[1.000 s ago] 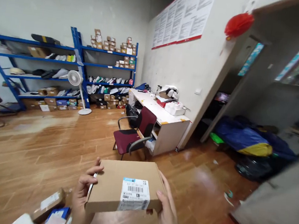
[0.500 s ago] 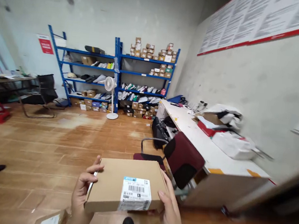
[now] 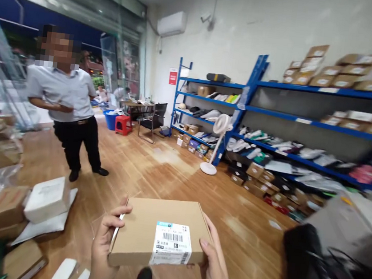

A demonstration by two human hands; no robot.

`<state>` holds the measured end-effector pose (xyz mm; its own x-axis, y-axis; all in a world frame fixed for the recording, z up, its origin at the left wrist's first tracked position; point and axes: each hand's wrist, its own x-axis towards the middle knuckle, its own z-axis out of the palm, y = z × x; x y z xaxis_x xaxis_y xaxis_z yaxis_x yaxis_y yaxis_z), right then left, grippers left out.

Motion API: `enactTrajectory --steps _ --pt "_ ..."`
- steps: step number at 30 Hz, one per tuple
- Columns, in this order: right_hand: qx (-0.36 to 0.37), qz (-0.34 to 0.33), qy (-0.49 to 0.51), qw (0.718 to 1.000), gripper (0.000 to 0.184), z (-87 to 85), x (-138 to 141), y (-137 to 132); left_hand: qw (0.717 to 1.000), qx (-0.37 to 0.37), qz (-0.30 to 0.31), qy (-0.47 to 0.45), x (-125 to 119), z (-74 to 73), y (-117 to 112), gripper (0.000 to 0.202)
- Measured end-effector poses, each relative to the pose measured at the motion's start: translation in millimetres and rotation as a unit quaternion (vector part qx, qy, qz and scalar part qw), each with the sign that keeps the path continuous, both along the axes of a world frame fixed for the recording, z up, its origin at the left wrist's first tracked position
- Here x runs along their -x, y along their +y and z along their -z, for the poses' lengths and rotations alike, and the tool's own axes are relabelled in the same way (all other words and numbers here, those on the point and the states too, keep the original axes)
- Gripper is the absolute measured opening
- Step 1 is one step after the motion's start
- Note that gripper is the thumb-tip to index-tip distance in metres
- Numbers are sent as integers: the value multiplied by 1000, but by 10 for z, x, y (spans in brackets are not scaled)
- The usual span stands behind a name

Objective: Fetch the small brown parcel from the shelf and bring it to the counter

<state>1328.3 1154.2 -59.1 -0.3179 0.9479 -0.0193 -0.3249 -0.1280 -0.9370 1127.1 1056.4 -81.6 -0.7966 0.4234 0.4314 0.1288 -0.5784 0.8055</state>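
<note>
I hold a flat brown cardboard box (image 3: 149,229) in front of me with both hands. A white shipping label (image 3: 172,244) with a barcode sits on its top near the front right. My left hand (image 3: 103,246) grips the left edge, thumb on top, and also pinches a thin pen against the box. My right hand (image 3: 215,264) clasps the right edge with its fingers closed on the side.
A person (image 3: 65,103) in a light shirt stands at the left on the wooden floor. Parcels (image 3: 47,193) are piled at lower left. Blue shelves (image 3: 309,122) with boxes line the right wall, with a white fan (image 3: 215,143) before them. A dark chair (image 3: 312,270) is at lower right.
My view has swung left: the desk and red chair have left the frame, and the person, glass front and parcel pile have come in. The box stays held the same way.
</note>
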Motion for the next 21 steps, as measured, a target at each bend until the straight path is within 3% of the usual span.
enactTrajectory --steps 3,5,9,14,21 --pt "6 -65 -6 998 68 62 612 765 999 -9 -39 25 557 129 583 18" --pt "12 -77 -4 997 67 75 1045 1255 997 -10 -55 54 934 136 1010 16" --pt "13 -80 7 997 66 -3 1848 2135 995 -1 -84 56 1633 -15 1842 15" --pt "12 -109 -1 994 63 -129 2595 3108 995 -8 -93 46 2344 -195 2782 21" --pt "23 -104 -1 994 70 -17 3710 4658 993 2 -103 59 3542 -30 4254 18"
